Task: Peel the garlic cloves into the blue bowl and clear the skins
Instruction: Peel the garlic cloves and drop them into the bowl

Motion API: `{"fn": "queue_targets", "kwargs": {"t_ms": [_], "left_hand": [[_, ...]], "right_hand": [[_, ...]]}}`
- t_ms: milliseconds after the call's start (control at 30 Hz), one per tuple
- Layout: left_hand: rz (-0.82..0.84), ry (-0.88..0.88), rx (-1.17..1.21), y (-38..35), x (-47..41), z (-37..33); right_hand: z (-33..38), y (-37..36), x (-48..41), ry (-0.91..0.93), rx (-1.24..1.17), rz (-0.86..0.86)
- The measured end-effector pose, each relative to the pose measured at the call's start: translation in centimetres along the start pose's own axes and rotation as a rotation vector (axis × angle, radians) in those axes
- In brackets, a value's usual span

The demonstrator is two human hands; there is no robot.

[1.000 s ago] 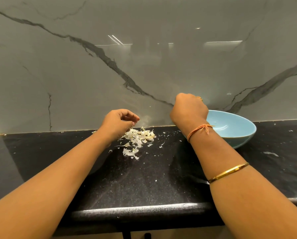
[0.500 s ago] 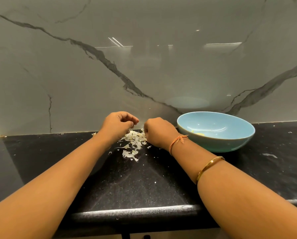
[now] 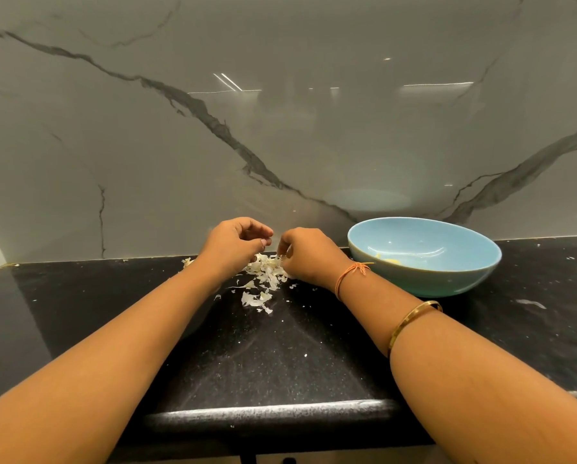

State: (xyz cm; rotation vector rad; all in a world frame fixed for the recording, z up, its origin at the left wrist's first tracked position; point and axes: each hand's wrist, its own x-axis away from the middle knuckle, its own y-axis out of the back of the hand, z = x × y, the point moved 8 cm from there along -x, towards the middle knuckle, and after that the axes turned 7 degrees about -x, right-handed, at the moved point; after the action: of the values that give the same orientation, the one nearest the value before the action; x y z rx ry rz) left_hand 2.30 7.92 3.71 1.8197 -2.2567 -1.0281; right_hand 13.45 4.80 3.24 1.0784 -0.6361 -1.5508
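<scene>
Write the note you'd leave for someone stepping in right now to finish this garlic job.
Left hand: fingers curled, over the garlic skins; any hold unclear.
Right hand: fingers curled, fingertips at the pile's top; hold unclear.
Blue bowl stands right of the pile on the counter, with yellowish peeled bits inside.
Done: some peeling.
To do: peel any clove not yet done, clear the skins.

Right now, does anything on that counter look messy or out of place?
Yes: skins lie strewn on the counter between the left hand and right hand, with stray flakes nearer the front edge. The bowl looks intact.
</scene>
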Motion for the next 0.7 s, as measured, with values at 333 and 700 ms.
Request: {"fn": "queue_targets", "kwargs": {"t_ms": [333, 700], "left_hand": [[-0.046, -0.017, 0.052, 0.6, -0.1, -0.1], [0.016, -0.021, 0.098, 0.1, 0.2, -0.5]], "right_hand": [[-1.0, 3.0, 0.1, -0.047, -0.331, -0.203], [-0.7, 2.6, 0.3, -0.045, -0.62, -0.206]]}}
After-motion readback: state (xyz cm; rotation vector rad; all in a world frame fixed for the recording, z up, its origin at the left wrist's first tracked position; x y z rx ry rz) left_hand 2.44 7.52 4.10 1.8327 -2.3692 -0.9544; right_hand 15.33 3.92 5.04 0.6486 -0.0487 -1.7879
